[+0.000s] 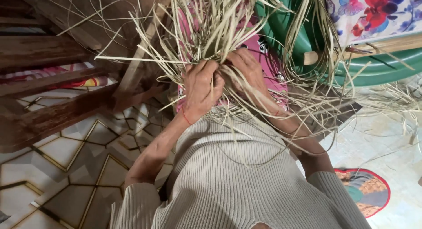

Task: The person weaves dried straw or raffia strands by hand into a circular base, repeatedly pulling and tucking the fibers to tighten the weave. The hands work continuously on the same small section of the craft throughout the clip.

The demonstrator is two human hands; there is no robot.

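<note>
Both hands, left hand and right hand, are clamping together on strips. Strips are fanning toward the upper frame, long axis away from the hands.

The left hand and the right hand are side by side in the middle, touching each other, both inside the bundle of strips that spreads up and to the sides above them. Left of the hands there are wooden beams over the tiled floor, and right of them a basin with a stick across it. A mat lies on the floor at the lower right, beside the right arm.
</note>
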